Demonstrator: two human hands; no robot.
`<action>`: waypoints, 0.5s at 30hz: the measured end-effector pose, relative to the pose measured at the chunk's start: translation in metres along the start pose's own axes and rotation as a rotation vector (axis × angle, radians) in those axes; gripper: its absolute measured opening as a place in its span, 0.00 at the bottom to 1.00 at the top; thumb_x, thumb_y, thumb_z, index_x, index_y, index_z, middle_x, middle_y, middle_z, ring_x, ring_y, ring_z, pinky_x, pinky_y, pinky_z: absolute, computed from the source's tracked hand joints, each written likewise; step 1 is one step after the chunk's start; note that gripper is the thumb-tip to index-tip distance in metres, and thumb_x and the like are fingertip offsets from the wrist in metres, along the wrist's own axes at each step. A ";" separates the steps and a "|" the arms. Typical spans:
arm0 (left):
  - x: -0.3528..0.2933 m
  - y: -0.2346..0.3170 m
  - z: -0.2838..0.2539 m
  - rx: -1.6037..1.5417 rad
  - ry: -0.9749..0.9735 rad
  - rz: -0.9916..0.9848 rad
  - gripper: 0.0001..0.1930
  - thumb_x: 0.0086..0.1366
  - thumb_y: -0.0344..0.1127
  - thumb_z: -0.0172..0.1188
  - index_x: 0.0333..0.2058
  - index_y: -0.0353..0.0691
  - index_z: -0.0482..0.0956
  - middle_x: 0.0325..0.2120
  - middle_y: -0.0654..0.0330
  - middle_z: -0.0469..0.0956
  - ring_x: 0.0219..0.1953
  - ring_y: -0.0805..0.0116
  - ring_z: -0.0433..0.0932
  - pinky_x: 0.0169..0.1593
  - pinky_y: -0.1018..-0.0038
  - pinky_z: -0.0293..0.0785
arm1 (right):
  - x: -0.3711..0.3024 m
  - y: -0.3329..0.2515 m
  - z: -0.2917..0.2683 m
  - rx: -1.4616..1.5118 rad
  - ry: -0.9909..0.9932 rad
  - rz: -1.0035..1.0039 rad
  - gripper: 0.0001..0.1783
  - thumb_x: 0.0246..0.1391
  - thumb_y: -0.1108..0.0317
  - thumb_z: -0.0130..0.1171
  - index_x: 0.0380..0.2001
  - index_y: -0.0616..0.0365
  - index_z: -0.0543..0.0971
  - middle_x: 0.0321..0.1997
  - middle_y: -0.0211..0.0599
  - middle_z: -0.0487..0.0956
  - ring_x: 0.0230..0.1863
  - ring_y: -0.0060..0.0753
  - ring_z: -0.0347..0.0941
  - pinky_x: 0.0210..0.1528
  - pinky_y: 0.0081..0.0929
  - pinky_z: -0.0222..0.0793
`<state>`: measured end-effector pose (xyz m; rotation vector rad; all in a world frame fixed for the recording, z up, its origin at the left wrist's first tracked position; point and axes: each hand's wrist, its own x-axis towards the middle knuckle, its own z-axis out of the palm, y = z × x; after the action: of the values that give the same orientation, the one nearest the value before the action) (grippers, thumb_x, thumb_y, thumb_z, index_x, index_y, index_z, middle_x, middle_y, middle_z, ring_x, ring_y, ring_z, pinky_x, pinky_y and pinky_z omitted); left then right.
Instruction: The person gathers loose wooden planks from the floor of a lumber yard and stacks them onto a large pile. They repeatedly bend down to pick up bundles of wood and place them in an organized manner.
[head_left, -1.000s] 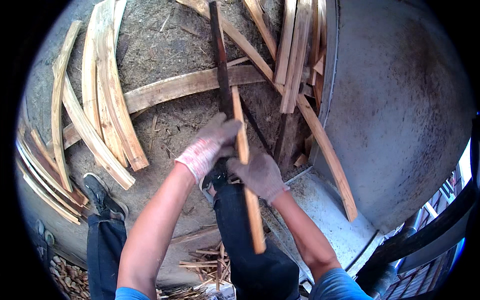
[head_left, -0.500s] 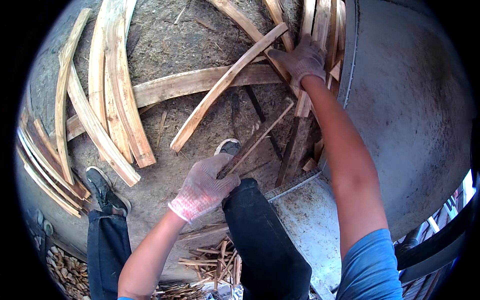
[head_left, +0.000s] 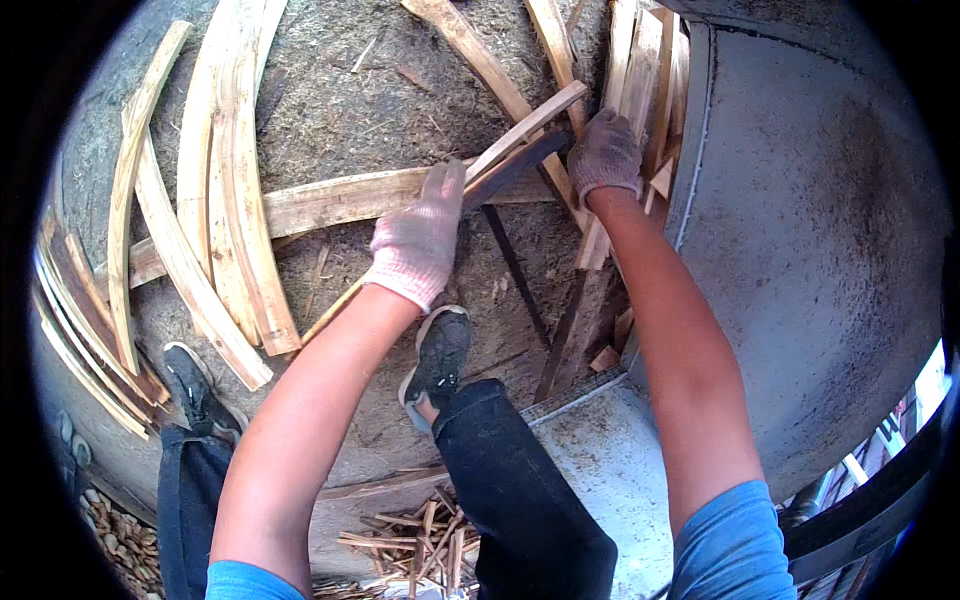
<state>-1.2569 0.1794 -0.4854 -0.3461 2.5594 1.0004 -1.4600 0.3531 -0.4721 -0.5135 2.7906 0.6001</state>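
Observation:
My left hand (head_left: 418,243), in a pale knitted glove, is left of centre with its fingers pointing up and away. A dark-faced strip of wood (head_left: 515,170) runs from its thumb side up to the right. The thumb is hidden. Beside that strip lies a light curved strip of wood (head_left: 530,124), which passes beneath my left hand. My gloved right hand (head_left: 606,155) is by the far end of the dark strip, next to upright wood strips (head_left: 642,75). Its fingers are curled, and what they hold, if anything, is hidden.
Long curved wood strips (head_left: 237,180) lie on the left, across a broad plank (head_left: 330,203). A grey metal housing (head_left: 810,220) rises on the right, with a pale metal ledge (head_left: 600,440) below it. Small wood offcuts (head_left: 430,535) are heaped near my legs.
My left hand has moved up and away with the dark-faced strip, whose far end is now close to my right hand. My right hand has come slightly nearer, its fingers now curled.

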 end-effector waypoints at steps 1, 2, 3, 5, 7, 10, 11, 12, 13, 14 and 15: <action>0.001 0.004 0.000 0.055 -0.029 0.004 0.34 0.64 0.29 0.59 0.68 0.45 0.59 0.66 0.55 0.67 0.47 0.46 0.83 0.46 0.57 0.82 | 0.001 0.012 0.012 0.030 0.062 -0.007 0.17 0.56 0.67 0.57 0.45 0.67 0.74 0.46 0.58 0.78 0.52 0.57 0.77 0.55 0.44 0.74; -0.001 0.001 -0.001 0.115 -0.060 -0.006 0.33 0.65 0.26 0.56 0.68 0.46 0.59 0.66 0.56 0.66 0.44 0.46 0.84 0.43 0.56 0.83 | -0.004 0.012 0.009 0.069 0.039 -0.006 0.17 0.55 0.68 0.56 0.46 0.68 0.73 0.46 0.58 0.78 0.51 0.58 0.77 0.55 0.45 0.74; -0.003 -0.006 0.008 0.127 0.027 0.017 0.33 0.65 0.22 0.50 0.69 0.48 0.58 0.68 0.57 0.65 0.39 0.50 0.86 0.36 0.57 0.84 | -0.015 0.005 0.005 0.113 0.018 -0.006 0.17 0.55 0.70 0.56 0.46 0.68 0.73 0.46 0.58 0.78 0.51 0.59 0.77 0.55 0.45 0.74; -0.006 -0.011 0.020 0.112 0.058 0.053 0.33 0.64 0.23 0.51 0.68 0.48 0.58 0.67 0.56 0.65 0.39 0.51 0.86 0.36 0.58 0.84 | -0.044 0.009 0.005 0.133 0.014 -0.082 0.24 0.53 0.72 0.56 0.53 0.71 0.70 0.48 0.58 0.77 0.51 0.60 0.76 0.54 0.48 0.73; -0.006 -0.017 0.020 0.140 0.091 0.074 0.33 0.63 0.23 0.53 0.67 0.48 0.59 0.65 0.54 0.68 0.39 0.52 0.86 0.36 0.59 0.84 | -0.075 0.007 -0.004 0.123 -0.122 -0.099 0.32 0.51 0.70 0.60 0.58 0.72 0.66 0.54 0.61 0.75 0.56 0.61 0.73 0.57 0.49 0.72; -0.004 -0.020 0.017 0.265 0.061 0.081 0.30 0.64 0.24 0.52 0.65 0.47 0.63 0.58 0.51 0.74 0.37 0.54 0.86 0.35 0.60 0.84 | -0.078 0.013 -0.003 0.146 -0.009 -0.326 0.44 0.50 0.65 0.67 0.65 0.72 0.60 0.63 0.64 0.69 0.63 0.63 0.68 0.63 0.48 0.70; 0.001 -0.021 0.010 0.324 0.007 0.073 0.27 0.66 0.25 0.51 0.64 0.46 0.65 0.55 0.50 0.77 0.36 0.55 0.86 0.34 0.60 0.84 | -0.072 0.014 0.000 0.163 0.084 -0.432 0.48 0.49 0.63 0.69 0.67 0.72 0.58 0.66 0.65 0.67 0.66 0.64 0.67 0.65 0.48 0.69; 0.005 -0.020 0.003 0.384 -0.049 0.068 0.24 0.68 0.26 0.49 0.63 0.45 0.67 0.51 0.49 0.79 0.35 0.56 0.87 0.34 0.60 0.84 | -0.052 0.011 0.007 0.322 0.085 -0.336 0.51 0.48 0.59 0.71 0.68 0.72 0.58 0.66 0.66 0.67 0.68 0.64 0.64 0.69 0.47 0.64; 0.004 -0.019 0.000 0.349 0.023 0.053 0.22 0.65 0.31 0.56 0.58 0.43 0.70 0.41 0.48 0.82 0.35 0.52 0.86 0.37 0.58 0.83 | -0.027 0.008 0.011 0.478 0.086 -0.234 0.54 0.46 0.55 0.73 0.68 0.72 0.57 0.66 0.66 0.67 0.70 0.64 0.62 0.74 0.47 0.59; 0.000 -0.020 -0.004 0.242 0.014 0.023 0.23 0.63 0.33 0.59 0.57 0.42 0.71 0.40 0.48 0.82 0.36 0.50 0.86 0.38 0.58 0.82 | -0.011 -0.007 -0.002 0.540 -0.076 -0.100 0.55 0.47 0.51 0.72 0.69 0.72 0.58 0.68 0.65 0.66 0.72 0.61 0.61 0.74 0.44 0.58; -0.003 -0.016 -0.011 0.129 0.006 0.010 0.24 0.61 0.36 0.62 0.56 0.41 0.72 0.39 0.47 0.83 0.37 0.48 0.85 0.40 0.57 0.82 | 0.004 -0.008 -0.002 0.500 -0.126 -0.073 0.58 0.47 0.45 0.72 0.69 0.72 0.57 0.68 0.66 0.66 0.70 0.60 0.63 0.73 0.43 0.60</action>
<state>-1.2509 0.1605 -0.4866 -0.3019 2.6179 0.8329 -1.4610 0.3446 -0.4740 -0.4464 2.6458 -0.0858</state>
